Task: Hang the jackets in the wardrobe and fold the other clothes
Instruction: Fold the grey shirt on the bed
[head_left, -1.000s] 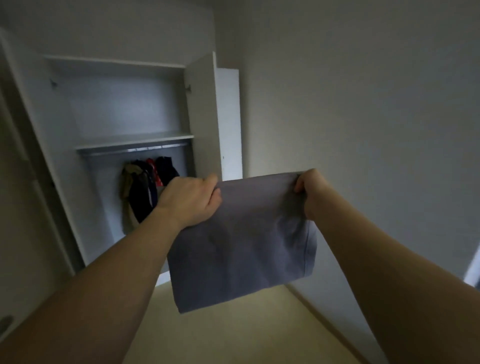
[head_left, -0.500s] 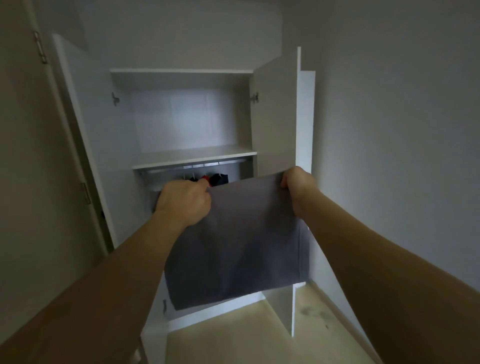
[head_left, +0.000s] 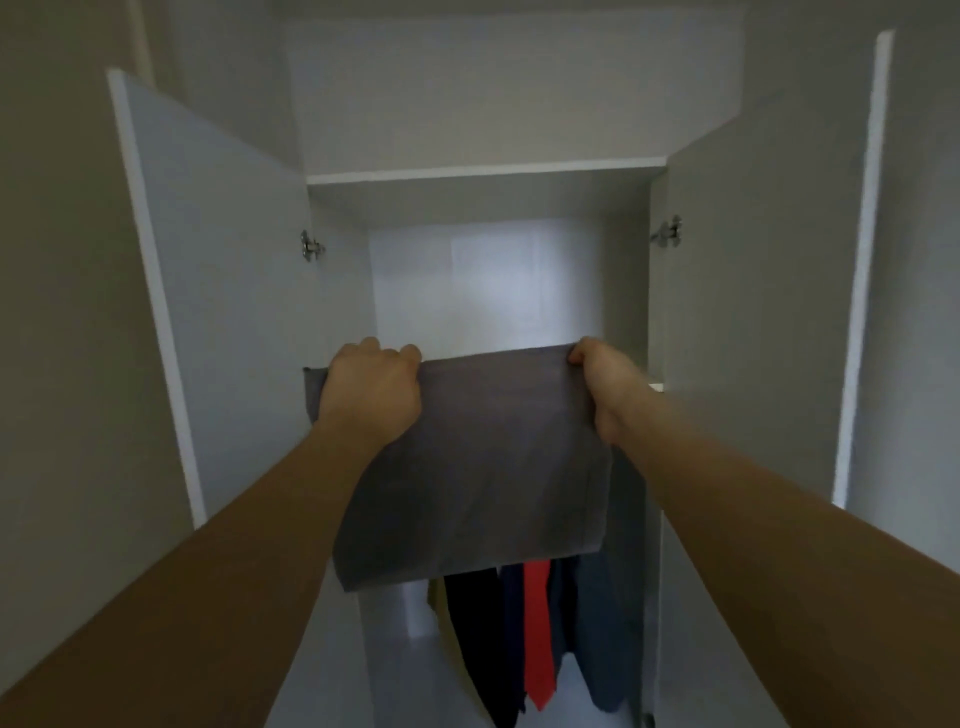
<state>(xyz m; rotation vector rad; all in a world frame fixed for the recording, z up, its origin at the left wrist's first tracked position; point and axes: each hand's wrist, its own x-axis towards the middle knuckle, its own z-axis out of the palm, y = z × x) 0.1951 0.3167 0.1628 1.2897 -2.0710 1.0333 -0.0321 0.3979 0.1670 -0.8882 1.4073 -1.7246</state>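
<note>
Holding the folded grey garment (head_left: 470, 462) level at mid-frame, the left hand (head_left: 371, 392) grips its upper left corner with fingers curled over the edge, and the right hand (head_left: 602, 387) pinches the upper right corner. To lay it flat, I'd judge both corners should travel forward together onto the shelf (head_left: 655, 386) behind. Open doors (head_left: 218, 312) flank the wardrobe opening left and right, leaving fair room for the elbows. Hung jackets (head_left: 535, 634) sit below, lower centre.
</note>
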